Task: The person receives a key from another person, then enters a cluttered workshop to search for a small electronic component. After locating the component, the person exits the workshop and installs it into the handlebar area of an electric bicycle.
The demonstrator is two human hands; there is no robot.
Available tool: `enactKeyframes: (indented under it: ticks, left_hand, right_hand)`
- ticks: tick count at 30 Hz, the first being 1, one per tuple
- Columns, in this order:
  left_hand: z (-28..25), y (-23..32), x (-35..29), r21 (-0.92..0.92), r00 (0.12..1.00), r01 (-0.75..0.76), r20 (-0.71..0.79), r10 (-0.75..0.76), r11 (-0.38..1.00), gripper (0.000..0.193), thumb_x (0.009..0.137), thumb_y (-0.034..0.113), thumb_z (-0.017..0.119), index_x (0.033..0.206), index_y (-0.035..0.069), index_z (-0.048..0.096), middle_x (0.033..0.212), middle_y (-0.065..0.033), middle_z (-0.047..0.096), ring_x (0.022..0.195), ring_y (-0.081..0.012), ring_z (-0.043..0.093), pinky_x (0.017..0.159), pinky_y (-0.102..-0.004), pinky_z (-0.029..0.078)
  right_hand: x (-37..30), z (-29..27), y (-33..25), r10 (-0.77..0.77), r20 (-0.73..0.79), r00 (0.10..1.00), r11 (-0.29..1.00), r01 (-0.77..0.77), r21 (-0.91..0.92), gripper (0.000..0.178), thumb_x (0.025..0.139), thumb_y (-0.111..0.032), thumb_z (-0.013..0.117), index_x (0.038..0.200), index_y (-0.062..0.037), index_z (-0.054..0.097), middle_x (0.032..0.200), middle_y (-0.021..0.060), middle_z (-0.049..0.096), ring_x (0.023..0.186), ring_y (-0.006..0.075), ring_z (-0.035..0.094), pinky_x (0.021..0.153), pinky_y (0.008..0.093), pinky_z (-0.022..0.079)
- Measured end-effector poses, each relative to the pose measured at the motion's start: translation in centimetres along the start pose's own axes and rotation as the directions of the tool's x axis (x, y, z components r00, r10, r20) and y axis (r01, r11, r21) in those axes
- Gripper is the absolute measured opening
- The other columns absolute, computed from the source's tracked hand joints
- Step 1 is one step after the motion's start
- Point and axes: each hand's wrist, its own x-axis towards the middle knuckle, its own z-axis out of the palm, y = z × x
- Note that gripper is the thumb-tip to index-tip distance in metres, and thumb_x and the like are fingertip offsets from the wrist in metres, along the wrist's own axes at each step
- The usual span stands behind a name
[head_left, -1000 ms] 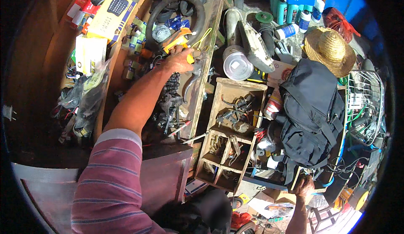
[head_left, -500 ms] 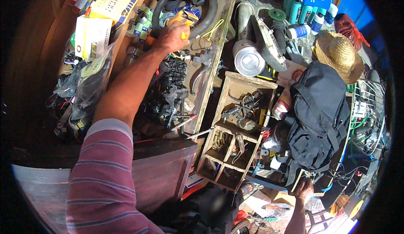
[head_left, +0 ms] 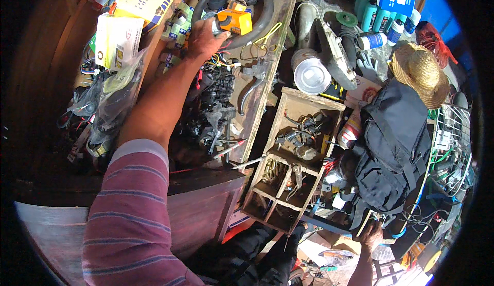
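My left hand (head_left: 205,40) reaches across to the cluttered bench at the upper left. Its thumb and fingers close on the left end of a small orange-yellow box (head_left: 236,22), where a pale, silvery patch shows. The box is over the black rubber ring (head_left: 265,15), and another small orange box (head_left: 236,5) shows just behind it. At the lower right, my right hand (head_left: 371,234) is closed over the edge of a wooden board (head_left: 363,221), below the black backpack (head_left: 393,136). Its fingertips are partly hidden.
Small patterned boxes (head_left: 178,31) and tangled dark parts (head_left: 211,93) lie around the left forearm. A wooden compartment tray (head_left: 278,154) with metal parts stands mid-bench. Beyond it are a round tin (head_left: 312,75), a straw hat (head_left: 419,72), bottles (head_left: 368,17) and a wire basket (head_left: 453,144).
My left hand has shifted a little left and turned, uncovering more of the orange-yellow box. The right hand stays on the board's edge. The whole view has shifted slightly.
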Motion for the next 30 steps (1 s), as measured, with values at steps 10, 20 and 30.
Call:
enactKeyframes:
  ticks: [10,20,30]
  left_hand:
    - [1.2,1.0,-4.1,0.225,0.769,-0.348,0.623,0.14,0.91,0.057,0.078,0.024,0.07,0.131,0.011,0.055,0.122,-0.0117,0.061,0.117,-0.0324,0.053,0.092,-0.044,0.048]
    - [-1.1,-0.8,-7.4,0.431,0.879,-0.268,0.476,0.035,0.862,0.022,0.085,0.012,0.056,0.1,0.011,0.071,0.105,-0.0114,0.068,0.107,-0.0332,0.061,0.083,-0.0427,0.053]
    - [-6.3,0.5,-11.0,0.517,0.495,-0.443,0.822,-0.281,0.732,0.02,0.081,0.021,0.064,0.093,0.01,0.076,0.1,-0.0082,0.073,0.094,-0.0274,0.07,0.075,-0.04,0.056]
  right_hand:
    - [0.1,2.0,2.0,-0.021,-0.061,0.998,1.0,0.02,-0.009,0.048,0.087,-0.03,0.058,0.12,0.0052,0.056,0.108,0.0268,0.063,0.099,0.0433,0.06,0.09,0.046,0.048]
    - [0.2,2.1,1.8,-0.046,-0.115,0.992,0.999,0.048,0.017,0.046,0.089,-0.034,0.051,0.117,0.001,0.06,0.109,0.024,0.065,0.098,0.0417,0.062,0.087,0.0464,0.048]
    - [0.5,2.8,2.2,-0.07,-0.211,0.975,0.991,0.091,0.095,0.037,0.087,-0.035,0.053,0.105,-0.0041,0.061,0.094,0.0209,0.064,0.086,0.0427,0.06,0.076,0.0485,0.048]
